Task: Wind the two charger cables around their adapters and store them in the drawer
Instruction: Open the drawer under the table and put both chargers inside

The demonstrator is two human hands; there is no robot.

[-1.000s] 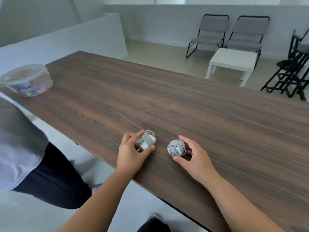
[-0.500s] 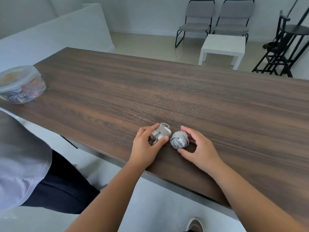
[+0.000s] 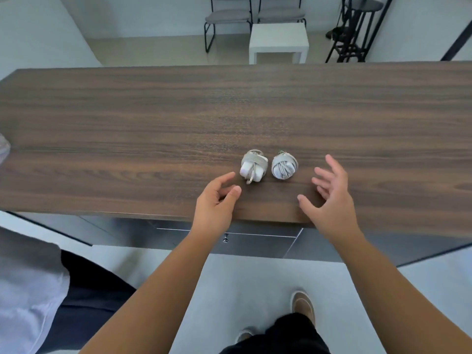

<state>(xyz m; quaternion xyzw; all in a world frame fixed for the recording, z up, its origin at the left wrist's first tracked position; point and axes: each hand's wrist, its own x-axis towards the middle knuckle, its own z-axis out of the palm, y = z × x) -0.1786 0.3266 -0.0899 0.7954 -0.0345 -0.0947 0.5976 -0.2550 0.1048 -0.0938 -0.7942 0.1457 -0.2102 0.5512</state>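
Left hand: over the near edge of the dark wood-grain worktop, grip loose and holding nothing — fingers lightly curled.
Right hand: fingers spread, grip open, holding nothing.
Drawer: grey metal front under the worktop edge, closed.
White adapter wound with grey cable: on the worktop just beyond the left hand.
Rounder grey cable-wound adapter: just beside it — to its right.

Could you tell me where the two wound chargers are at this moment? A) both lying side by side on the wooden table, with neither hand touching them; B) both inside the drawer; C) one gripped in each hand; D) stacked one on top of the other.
A: the left charger and right charger lie side by side on the table, while the left hand and right hand hover apart from them.
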